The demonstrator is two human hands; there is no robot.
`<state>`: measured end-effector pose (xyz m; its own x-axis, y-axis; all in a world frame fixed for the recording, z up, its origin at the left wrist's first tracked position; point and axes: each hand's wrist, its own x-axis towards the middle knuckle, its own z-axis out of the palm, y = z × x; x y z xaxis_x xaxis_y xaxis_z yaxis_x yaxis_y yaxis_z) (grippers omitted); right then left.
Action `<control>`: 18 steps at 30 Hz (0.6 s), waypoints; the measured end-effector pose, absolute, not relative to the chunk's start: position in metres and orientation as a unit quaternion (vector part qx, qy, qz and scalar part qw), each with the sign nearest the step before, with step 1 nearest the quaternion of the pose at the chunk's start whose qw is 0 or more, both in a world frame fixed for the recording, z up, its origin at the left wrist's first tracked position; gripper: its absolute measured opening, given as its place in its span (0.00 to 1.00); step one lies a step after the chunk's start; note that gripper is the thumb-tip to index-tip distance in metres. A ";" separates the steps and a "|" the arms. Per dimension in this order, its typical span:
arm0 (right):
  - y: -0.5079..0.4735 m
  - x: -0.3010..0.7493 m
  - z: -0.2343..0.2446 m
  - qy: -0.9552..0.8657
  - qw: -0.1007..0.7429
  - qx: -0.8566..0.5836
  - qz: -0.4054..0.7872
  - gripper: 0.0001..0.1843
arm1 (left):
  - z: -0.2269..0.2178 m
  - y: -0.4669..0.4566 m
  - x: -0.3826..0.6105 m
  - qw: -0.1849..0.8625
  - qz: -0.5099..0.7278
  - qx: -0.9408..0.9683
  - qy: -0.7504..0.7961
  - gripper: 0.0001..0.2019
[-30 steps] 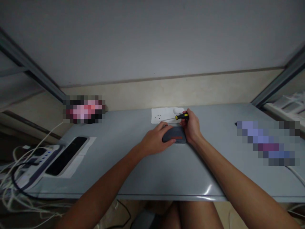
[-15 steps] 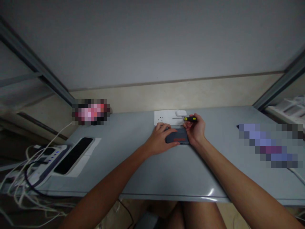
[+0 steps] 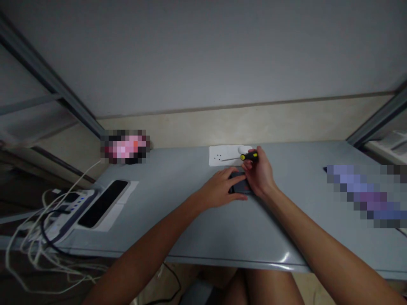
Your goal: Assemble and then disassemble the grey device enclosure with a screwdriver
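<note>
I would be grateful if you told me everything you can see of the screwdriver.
The screwdriver has a short black handle with yellow patches and a thin, straight, metallic-looking shaft. The right hand grips it by the handle, with the shaft pointing left across the view, over the white paper and ending near some small dark specks. The tip's shape, and whether it touches the paper, cannot be made out.

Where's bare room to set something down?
Bare grey desktop lies between the dark grey box and front edge, and between the black-screened phone and left hand. Crowded: the white paper sheet with small dark pieces, by the right hand and black-yellow screwdriver.
</note>
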<state>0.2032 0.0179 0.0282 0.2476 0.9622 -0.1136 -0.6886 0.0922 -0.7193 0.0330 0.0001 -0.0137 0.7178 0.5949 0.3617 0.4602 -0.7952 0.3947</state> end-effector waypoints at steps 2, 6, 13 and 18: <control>0.020 0.201 0.022 -0.218 0.728 -0.388 0.522 0.18 | -0.013 0.002 0.030 0.145 0.230 0.919 0.284 0.35; 0.026 0.206 0.012 -0.255 0.746 -0.450 0.420 0.22 | -0.008 0.006 0.023 0.157 0.203 0.924 0.282 0.42; 0.039 0.233 0.014 -0.270 0.738 -0.511 0.348 0.19 | 0.005 0.006 0.014 0.162 0.180 0.926 0.289 0.37; 0.041 0.245 0.024 -0.260 0.718 -0.537 0.359 0.14 | 0.014 0.006 0.008 0.167 0.190 0.924 0.286 0.29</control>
